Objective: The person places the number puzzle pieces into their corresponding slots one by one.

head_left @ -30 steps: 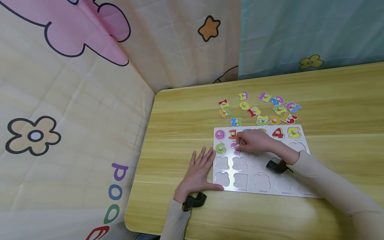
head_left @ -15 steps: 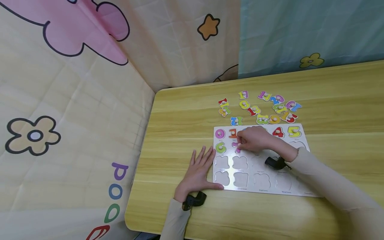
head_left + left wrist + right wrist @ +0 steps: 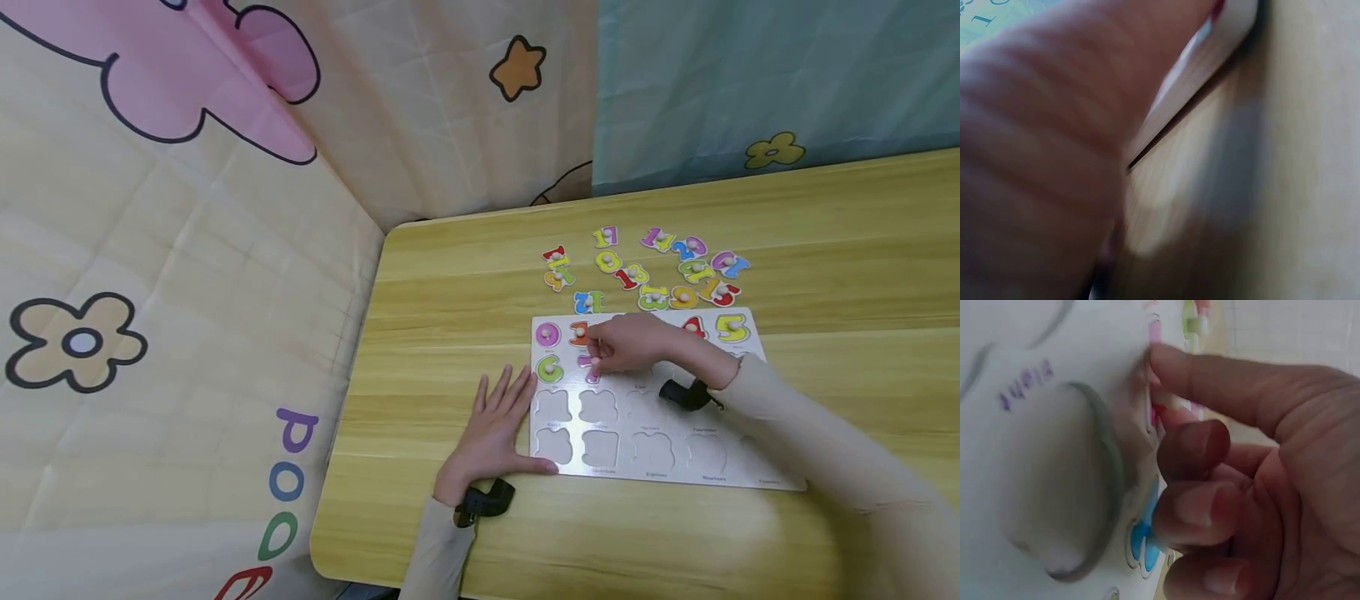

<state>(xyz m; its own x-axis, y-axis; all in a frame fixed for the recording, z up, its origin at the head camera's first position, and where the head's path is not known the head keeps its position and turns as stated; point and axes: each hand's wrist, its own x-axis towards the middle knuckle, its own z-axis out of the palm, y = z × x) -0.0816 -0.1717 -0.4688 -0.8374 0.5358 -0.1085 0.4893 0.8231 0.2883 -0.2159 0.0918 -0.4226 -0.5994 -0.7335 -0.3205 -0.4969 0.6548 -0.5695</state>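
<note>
My right hand (image 3: 633, 342) reaches over the white number puzzle board (image 3: 625, 429). Its thumb and index finger pinch the knob of a pink seven (image 3: 585, 362), which is at the second spot of the second row. In the right wrist view the pink piece (image 3: 1155, 331) is partly hidden by the fingers, and the other fingers curl beside it. An oval recess (image 3: 1060, 481) lies near them, with a blue number piece (image 3: 1144, 540) below. My left hand (image 3: 483, 437) lies spread at the board's left edge, its thumb on the lower left corner.
Beyond the board lie several loose two-digit and single-digit pieces, among them a seventeen (image 3: 606, 237) and a twelve (image 3: 588, 302). A zero (image 3: 548, 335), an orange one (image 3: 579, 333), a six (image 3: 550, 369) and a yellow five (image 3: 732, 328) sit in the board. Curtains hang behind the wooden table (image 3: 420, 333).
The pink seven has shifted slightly to the right on the board in my right hand's pinch. My left hand has stayed in place.
</note>
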